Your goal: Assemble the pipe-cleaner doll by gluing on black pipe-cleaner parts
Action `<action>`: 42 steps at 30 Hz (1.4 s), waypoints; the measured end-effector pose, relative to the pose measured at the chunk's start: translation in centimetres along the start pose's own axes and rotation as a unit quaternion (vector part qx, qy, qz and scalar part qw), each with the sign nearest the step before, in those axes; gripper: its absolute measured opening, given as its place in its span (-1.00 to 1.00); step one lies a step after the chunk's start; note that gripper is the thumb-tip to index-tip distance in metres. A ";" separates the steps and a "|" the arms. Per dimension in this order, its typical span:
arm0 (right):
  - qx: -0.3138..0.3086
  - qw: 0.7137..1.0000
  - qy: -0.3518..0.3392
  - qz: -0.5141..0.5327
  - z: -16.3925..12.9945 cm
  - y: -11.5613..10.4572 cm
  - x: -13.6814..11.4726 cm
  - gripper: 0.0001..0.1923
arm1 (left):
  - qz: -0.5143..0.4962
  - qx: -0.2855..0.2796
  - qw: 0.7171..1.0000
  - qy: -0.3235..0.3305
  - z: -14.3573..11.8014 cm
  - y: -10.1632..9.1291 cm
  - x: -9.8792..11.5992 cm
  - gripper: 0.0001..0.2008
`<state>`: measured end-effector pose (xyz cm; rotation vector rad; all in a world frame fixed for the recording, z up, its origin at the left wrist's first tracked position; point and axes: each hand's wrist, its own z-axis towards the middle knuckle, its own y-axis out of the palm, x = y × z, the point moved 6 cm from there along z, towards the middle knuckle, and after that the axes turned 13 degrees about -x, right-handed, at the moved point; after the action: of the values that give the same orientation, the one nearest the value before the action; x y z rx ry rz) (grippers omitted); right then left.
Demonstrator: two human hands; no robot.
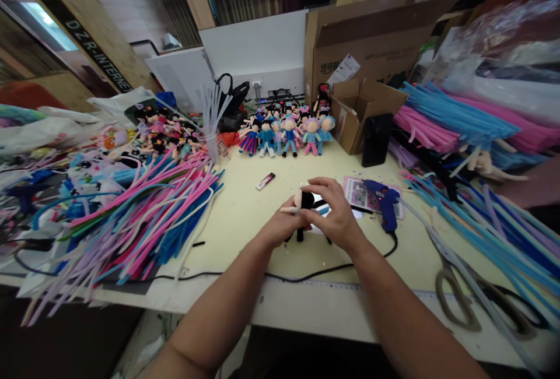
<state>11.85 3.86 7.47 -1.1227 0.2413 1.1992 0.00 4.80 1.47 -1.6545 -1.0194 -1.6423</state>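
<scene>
Above the pale yellow mat [245, 216], both hands hold a small fuzzy doll [307, 199] with a black head of hair and dark legs hanging below. My left hand [283, 221] is closed around the doll's left side, where a pale arm sticks out. My right hand [333, 213] curves over its head, thumb and fingertips pressed to it. Part of the doll is hidden behind my fingers. Just right of my right hand lies a blue glue gun [385, 203] on a printed pink card [356, 191]. A lighter [265, 181] rests on the mat beyond my left hand.
Bundles of coloured pipe cleaners [175, 210] spread across the left. Finished dolls [289, 134] stand in rows at the back, by an open cardboard box [367, 105]. Scissors [459, 300] lie at right under pipe cleaners. A black cord [284, 279] crosses the front.
</scene>
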 end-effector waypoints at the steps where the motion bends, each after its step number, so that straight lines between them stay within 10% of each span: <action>1: 0.000 1.000 0.000 -0.009 0.0 0.1 -0.1 -0.64 | 0.002 -0.002 1.000 0.001 0.0 0.1 0.1 -0.59; 42: 0.014 0.998 0.026 -0.058 0.1 0.3 0.2 -0.69 | 0.034 -0.011 0.999 -0.015 0.2 0.3 0.2 -0.58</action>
<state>11.67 4.02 7.18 -1.1291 0.2289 1.0612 0.33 4.86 1.72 -1.7136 -0.9524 -1.5945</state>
